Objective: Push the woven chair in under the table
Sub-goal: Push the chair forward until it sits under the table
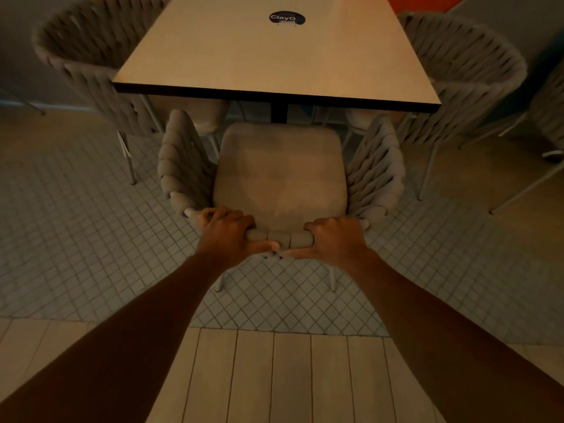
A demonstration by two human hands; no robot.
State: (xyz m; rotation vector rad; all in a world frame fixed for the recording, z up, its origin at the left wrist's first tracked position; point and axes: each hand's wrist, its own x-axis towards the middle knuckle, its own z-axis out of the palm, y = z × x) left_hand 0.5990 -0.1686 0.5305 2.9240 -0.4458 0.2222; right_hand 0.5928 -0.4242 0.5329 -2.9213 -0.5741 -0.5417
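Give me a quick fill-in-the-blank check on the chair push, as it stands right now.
1. Both hands, the left hand and the right hand, grip the top rail of the woven chair's ____.
2. The chair's seat cushion sits almost wholly ____ the table edge, not yet under it.
3. The round dark sticker on the table reads ____.

Missing words: backrest; outside; ClayG

"ClayG" in white on dark round sticker (287, 18), on table (213, 56).
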